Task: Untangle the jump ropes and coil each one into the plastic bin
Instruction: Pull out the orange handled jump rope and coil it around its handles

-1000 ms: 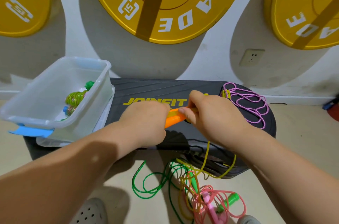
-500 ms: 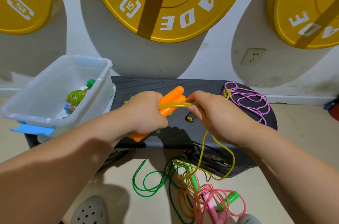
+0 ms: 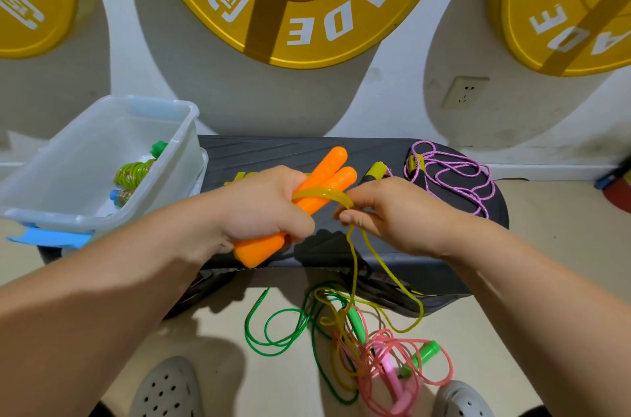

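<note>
Coiling step: the yellow rope [image 3: 322, 195] is being wound around its two orange handles [image 3: 300, 208], so this rope looks freed enough to wrap, though its tail hangs down into the pile on the floor.
Left hand [image 3: 263, 208]: closed around both handles, held side by side and tilted over the black step platform [image 3: 444, 256].
Right hand [image 3: 392, 215]: fingers pinched on the cord just beside the handles, guiding a loop.
Next move, as I judge it: draw up more slack and lay another turn over the handles.
Snag risk: the slack may be caught among the green rope [image 3: 276, 331] and pink rope [image 3: 403, 369]; the crossing is hard to read.
Plastic bin [image 3: 34, 208]: left of the hands, holding what looks like one coiled rope.
Purple rope [image 3: 454, 174]: on the platform, right of the hands.
</note>
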